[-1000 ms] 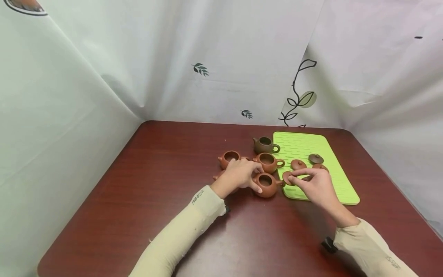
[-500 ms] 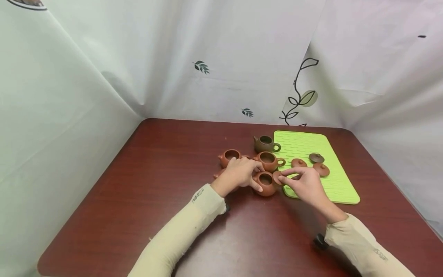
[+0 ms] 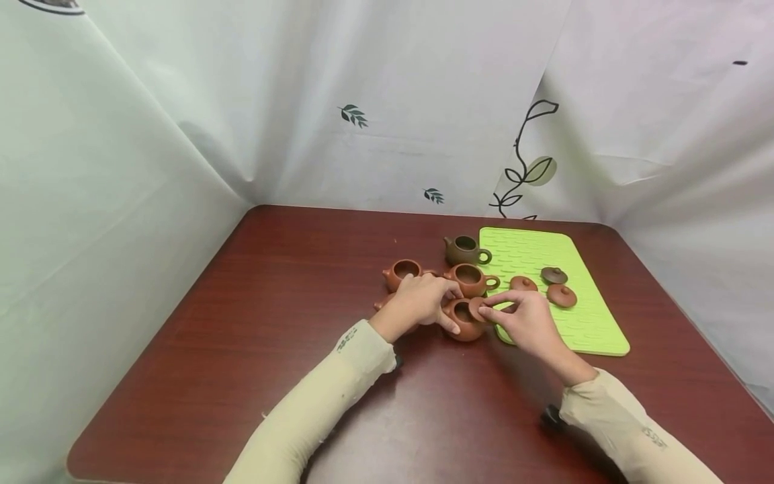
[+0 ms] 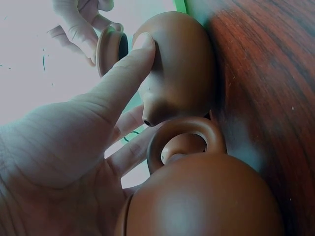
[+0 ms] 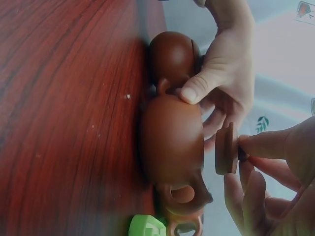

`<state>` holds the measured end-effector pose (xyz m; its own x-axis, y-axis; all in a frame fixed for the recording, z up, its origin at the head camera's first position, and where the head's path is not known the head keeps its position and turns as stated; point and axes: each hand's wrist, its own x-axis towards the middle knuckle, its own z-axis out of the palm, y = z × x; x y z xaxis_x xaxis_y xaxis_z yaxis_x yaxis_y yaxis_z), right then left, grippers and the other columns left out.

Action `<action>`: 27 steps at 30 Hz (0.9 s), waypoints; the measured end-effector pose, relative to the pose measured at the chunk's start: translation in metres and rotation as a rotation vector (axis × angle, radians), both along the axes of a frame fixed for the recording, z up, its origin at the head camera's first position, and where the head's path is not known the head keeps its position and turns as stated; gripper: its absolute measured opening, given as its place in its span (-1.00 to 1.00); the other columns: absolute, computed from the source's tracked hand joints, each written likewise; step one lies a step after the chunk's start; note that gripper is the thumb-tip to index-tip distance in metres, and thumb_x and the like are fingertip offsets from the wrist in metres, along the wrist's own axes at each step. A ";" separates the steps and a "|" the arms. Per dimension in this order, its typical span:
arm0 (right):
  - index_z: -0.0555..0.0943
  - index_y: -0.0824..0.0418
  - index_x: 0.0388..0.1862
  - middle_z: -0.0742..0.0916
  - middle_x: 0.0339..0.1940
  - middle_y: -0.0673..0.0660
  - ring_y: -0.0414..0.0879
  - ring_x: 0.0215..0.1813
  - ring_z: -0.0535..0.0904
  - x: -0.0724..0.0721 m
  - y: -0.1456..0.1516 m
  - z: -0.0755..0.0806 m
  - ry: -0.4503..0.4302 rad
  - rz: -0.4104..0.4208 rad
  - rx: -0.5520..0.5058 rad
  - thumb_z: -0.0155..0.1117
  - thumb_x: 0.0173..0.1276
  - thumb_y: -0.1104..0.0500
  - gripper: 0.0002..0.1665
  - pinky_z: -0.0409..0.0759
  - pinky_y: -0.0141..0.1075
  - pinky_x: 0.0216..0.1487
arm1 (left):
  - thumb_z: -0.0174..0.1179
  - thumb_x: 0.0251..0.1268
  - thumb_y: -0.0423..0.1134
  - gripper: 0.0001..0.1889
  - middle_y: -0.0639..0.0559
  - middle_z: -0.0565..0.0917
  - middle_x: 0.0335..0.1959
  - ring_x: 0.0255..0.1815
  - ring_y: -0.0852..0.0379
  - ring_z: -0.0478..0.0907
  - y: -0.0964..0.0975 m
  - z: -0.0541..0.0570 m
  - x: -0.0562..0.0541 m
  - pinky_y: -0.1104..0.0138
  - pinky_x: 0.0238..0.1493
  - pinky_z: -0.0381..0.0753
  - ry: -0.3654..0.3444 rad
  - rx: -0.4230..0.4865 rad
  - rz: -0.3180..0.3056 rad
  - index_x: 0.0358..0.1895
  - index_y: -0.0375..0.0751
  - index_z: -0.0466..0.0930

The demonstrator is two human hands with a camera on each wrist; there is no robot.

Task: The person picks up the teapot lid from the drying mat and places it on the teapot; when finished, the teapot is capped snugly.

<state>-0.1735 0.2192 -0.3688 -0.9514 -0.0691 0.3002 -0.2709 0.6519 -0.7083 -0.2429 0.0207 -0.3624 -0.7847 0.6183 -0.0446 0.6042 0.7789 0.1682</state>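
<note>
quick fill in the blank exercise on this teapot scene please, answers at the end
1. The right hand pinches a teapot lid by its ____.
2. The dark brown teapot has its ____ pointing away from the mat.
3. The mat under the loose lids is lime ____.
4. Of the lids seen lying on the mat, only ____ is dark like that teapot.

Missing words: knob; spout; green; one.

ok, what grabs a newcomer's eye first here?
Probably the lime-green mat at right in the head view, with three teapot lids on it. Next, by its left edge, the right hand pinching another lid above the open front teapot, the left hand touching that pot.
</note>
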 end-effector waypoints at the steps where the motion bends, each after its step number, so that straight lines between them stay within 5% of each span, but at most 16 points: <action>1: 0.78 0.34 -0.28 0.73 -0.52 0.17 -0.04 -0.59 0.66 -0.001 -0.001 0.000 -0.001 0.002 0.001 0.51 0.16 0.32 -0.85 0.47 -0.37 -0.61 | 0.46 -0.15 0.35 -0.34 0.33 0.66 0.05 0.10 0.15 0.54 0.000 0.000 0.000 0.16 -0.10 0.42 -0.001 0.001 0.002 0.14 0.33 0.61; 27: 0.78 0.32 -0.28 0.76 -0.46 0.17 -0.21 -0.62 0.56 -0.009 -0.011 -0.003 -0.029 0.029 0.043 0.49 0.19 0.31 -0.88 0.44 -0.34 -0.61 | 0.45 -0.14 0.35 -0.32 0.31 0.65 0.05 0.09 0.15 0.54 -0.001 0.001 0.000 0.16 -0.10 0.42 -0.002 0.005 0.004 0.17 0.33 0.60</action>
